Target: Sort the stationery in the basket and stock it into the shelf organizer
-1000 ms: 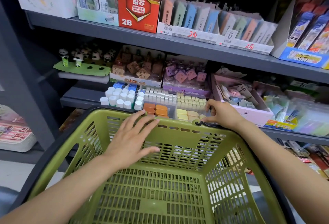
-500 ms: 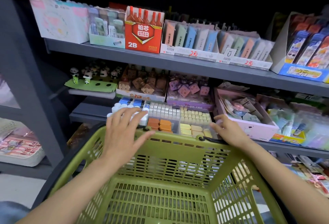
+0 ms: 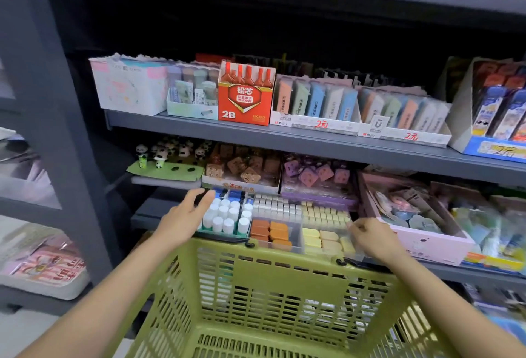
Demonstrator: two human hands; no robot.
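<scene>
slotted green plastic basket (image 3: 287, 280)

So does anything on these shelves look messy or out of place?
Mostly tidy. The green panda display card has two empty holes where figures seem missing, and the white box on the upper shelf has a ragged, torn top edge.

Lettering on the shelves in front of me

On the upper shelf (image 3: 182, 125), the red box (image 3: 245, 101) reads "铅芯" in white on its heart badge, with "2B" at its lower left corner; the smaller lines under the heading are too fine for me to read. To its right, the first white tray (image 3: 314, 124) carries a handwritten red "2元" on its front lip, and the second white tray (image 3: 404, 135) shows the same "2元" plus a tab with a "U". At the shelf's right end, the blue box (image 3: 496, 151) has a "2元" mark too. Other print is too blurred.
</scene>
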